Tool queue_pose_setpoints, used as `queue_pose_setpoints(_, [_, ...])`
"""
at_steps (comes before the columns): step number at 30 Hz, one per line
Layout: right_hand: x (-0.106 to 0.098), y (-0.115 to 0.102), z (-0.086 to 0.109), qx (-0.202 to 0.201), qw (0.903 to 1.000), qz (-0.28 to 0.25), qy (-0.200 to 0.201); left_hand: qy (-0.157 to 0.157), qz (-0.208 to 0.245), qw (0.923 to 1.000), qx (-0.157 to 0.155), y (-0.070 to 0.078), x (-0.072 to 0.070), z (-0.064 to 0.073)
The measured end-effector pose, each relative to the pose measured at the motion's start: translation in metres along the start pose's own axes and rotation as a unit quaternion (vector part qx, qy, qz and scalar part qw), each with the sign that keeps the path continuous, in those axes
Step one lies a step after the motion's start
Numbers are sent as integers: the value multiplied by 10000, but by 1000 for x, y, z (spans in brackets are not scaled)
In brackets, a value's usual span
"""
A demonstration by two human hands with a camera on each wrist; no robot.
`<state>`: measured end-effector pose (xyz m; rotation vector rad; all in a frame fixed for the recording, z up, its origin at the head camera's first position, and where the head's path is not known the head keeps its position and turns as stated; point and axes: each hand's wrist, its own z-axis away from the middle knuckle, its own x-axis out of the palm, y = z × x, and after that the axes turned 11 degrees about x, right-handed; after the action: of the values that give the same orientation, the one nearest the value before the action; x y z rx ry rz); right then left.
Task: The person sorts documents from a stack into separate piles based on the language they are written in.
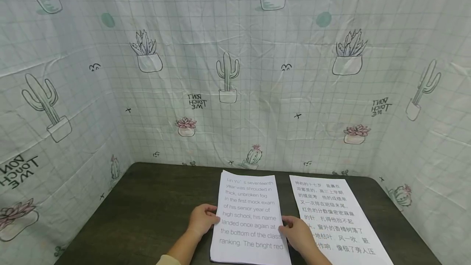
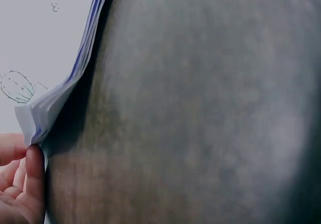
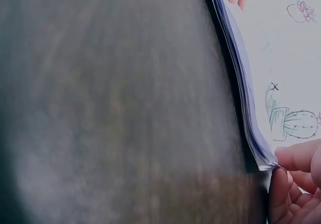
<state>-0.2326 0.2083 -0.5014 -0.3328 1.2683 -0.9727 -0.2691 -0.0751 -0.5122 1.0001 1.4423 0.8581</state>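
Observation:
A stack of white paper lies on the dark table, its top sheet printed with large English text. My left hand pinches its left edge between thumb and fingers; in the left wrist view the layered sheets bend upward where they are gripped. At the opposite edge, my right hand pinches the stack too. The right wrist view shows the curved sheet edges meeting the thumb and finger. Part of a second printed sheet, with Chinese text, is hidden behind my right hand.
The dark wooden table has rounded far corners. A pale cloth curtain printed with cacti and a grid hangs around its back and both sides. The Chinese-text sheet lies just right of the stack, a narrow strip of table between them.

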Motion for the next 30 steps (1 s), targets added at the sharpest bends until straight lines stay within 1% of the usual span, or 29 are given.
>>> queue_pose_setpoints(4, [1,0,0,30,10000,-11,-2,71,-10,9999,-112,1,0,0])
queue_pose_setpoints(7, [3,0,0,71,10000,-37,9,196,-125,9997,12,3,0,-1])
queue_pose_setpoints(9, [3,0,-1,51,10000,-59,16,294,-201,9992,152,6,0,-1])
queue_pose_setpoints(11, [4,0,-1,32,10000,-73,24,357,-176,9988,283,8,1,-2])
queue_pose_setpoints(13, [4,0,-1,2,10000,-94,13,289,33,9994,209,8,1,-1])
queue_pose_setpoints(15, [4,1,-1,24,9999,-159,-6,133,384,9992,22,7,1,-2])
queue_pose_setpoints(18, [2,0,-2,74,9996,-272,-30,-151,875,9956,-303,3,-1,-3])
queue_pose_setpoints(20, [0,0,-2,96,9993,-358,-70,-292,1095,9928,-396,1,-2,-5])
queue_pose_setpoints(23, [-3,-2,-1,121,9988,-475,-43,-416,1313,9896,-422,0,-3,-7])
queue_pose_setpoints(26, [-7,-5,0,122,9983,-568,47,-459,1589,9852,-453,1,-4,-8])
queue_pose_setpoints(30, [-16,-14,3,94,9964,-837,137,-471,2159,9743,-444,4,-7,-10])
